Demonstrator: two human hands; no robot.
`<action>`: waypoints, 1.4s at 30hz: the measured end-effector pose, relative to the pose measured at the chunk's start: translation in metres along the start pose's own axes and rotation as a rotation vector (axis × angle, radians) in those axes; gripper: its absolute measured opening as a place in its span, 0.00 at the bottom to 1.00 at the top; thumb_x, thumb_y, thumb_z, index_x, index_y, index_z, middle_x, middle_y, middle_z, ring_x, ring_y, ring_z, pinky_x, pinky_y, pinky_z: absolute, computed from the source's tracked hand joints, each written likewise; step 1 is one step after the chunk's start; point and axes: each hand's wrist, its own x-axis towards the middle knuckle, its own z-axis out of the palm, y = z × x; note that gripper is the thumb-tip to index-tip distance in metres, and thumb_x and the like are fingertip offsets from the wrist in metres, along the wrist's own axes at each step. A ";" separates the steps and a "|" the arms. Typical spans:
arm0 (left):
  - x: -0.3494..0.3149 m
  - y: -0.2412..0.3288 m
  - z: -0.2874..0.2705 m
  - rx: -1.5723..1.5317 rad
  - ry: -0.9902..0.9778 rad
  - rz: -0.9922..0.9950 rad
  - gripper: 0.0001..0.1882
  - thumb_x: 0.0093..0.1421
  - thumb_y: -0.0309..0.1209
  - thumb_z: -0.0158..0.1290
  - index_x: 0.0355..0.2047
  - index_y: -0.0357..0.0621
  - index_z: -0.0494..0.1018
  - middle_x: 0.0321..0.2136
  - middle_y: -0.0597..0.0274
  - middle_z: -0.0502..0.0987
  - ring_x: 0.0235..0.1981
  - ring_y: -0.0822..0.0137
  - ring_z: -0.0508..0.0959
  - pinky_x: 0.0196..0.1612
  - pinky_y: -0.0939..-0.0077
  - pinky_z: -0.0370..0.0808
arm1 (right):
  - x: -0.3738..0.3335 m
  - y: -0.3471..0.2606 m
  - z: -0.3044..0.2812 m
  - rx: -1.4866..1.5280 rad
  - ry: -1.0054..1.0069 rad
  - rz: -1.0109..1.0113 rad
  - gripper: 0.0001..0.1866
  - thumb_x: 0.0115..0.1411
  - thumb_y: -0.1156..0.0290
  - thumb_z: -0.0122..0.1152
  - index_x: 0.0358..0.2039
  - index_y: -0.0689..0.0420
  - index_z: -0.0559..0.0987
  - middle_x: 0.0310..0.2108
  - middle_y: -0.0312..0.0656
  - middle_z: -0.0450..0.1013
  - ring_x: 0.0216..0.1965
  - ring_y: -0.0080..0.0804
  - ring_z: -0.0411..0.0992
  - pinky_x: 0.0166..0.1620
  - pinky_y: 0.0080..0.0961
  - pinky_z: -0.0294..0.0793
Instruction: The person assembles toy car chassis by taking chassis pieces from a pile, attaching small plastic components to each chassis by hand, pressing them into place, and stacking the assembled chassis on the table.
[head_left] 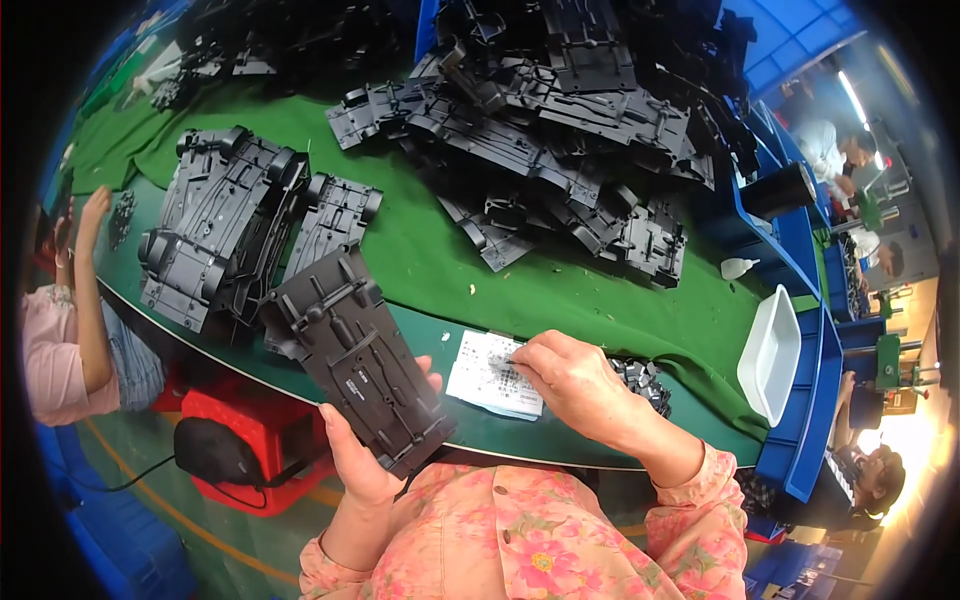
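Observation:
A black plastic toy-car chassis [368, 378] rests tilted in my left hand [357, 462], the thumb along its near edge and fingertips showing at its right side. My right hand [583, 388] is over a white printed sheet [482, 385], thumb and forefinger pinched together at small dark marks or bits on it. Whatever is between those fingertips is too small to make out. Beside the right wrist lies a heap of small black parts [645, 388], partly hidden by the hand. Several more black chassis [212, 225] are stacked beyond the held one.
A large pile of black chassis [540, 150] covers the back of the green cloth [430, 250]. On the right stand a white tray [770, 355], a small white bottle [737, 268] and blue racks [815, 400]. A co-worker's hand [95, 208] and a red stool [235, 420] are at left.

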 end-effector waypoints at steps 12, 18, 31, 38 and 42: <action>-0.001 0.005 0.002 -0.002 -0.013 -0.027 0.45 0.58 0.66 0.35 0.62 0.40 0.51 0.55 0.44 0.62 0.54 0.53 0.68 0.52 0.60 0.70 | 0.008 -0.011 0.001 -0.132 -0.192 -0.050 0.14 0.49 0.81 0.53 0.38 0.65 0.74 0.34 0.51 0.70 0.34 0.48 0.71 0.37 0.36 0.73; -0.002 0.006 -0.001 -0.027 -0.049 -0.006 0.45 0.58 0.66 0.35 0.62 0.40 0.51 0.56 0.45 0.62 0.54 0.54 0.67 0.55 0.60 0.67 | 0.006 -0.010 0.005 -0.149 -0.149 -0.087 0.13 0.49 0.80 0.54 0.37 0.65 0.74 0.33 0.51 0.70 0.33 0.48 0.71 0.36 0.37 0.72; 0.017 0.011 0.020 -0.161 0.001 -0.033 0.39 0.62 0.61 0.32 0.60 0.41 0.56 0.52 0.44 0.66 0.48 0.52 0.72 0.55 0.56 0.67 | -0.001 -0.006 -0.010 0.463 0.029 0.364 0.08 0.54 0.76 0.61 0.34 0.65 0.76 0.25 0.40 0.74 0.25 0.24 0.71 0.28 0.20 0.71; 0.027 0.011 0.035 -0.153 0.038 -0.090 0.37 0.63 0.59 0.32 0.56 0.38 0.60 0.50 0.47 0.69 0.46 0.56 0.73 0.52 0.62 0.70 | -0.007 0.002 -0.012 1.251 -0.075 0.792 0.08 0.56 0.74 0.60 0.34 0.65 0.77 0.25 0.37 0.73 0.25 0.20 0.70 0.29 0.16 0.69; 0.029 0.011 0.038 -0.102 0.061 -0.118 0.37 0.63 0.59 0.33 0.55 0.36 0.61 0.50 0.50 0.69 0.47 0.59 0.73 0.51 0.65 0.71 | -0.009 -0.002 -0.014 1.363 -0.083 0.801 0.08 0.55 0.74 0.61 0.34 0.65 0.76 0.26 0.37 0.73 0.26 0.20 0.70 0.30 0.16 0.70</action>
